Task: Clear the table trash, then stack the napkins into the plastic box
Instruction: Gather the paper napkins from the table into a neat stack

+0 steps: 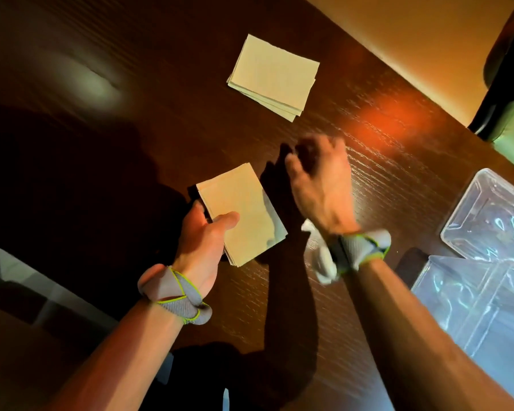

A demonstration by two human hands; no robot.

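My left hand [204, 241] grips a stack of beige napkins [244, 209] by its lower left corner, thumb on top, just above the dark wooden table [149, 69]. My right hand [321, 179] hovers blurred to the right of that stack, fingers curled, with nothing visible in it. A second stack of napkins [275, 75] lies flat farther back on the table. The clear plastic box [472, 304] stands at the right edge, with its clear lid [493, 215] lying beside it, farther back.
A small white crumpled thing [322, 259] lies on the table under my right wrist. The table's far edge runs diagonally at the upper right, with a dark chair [508, 84] beyond it. A chair seat [9, 280] shows at the lower left.
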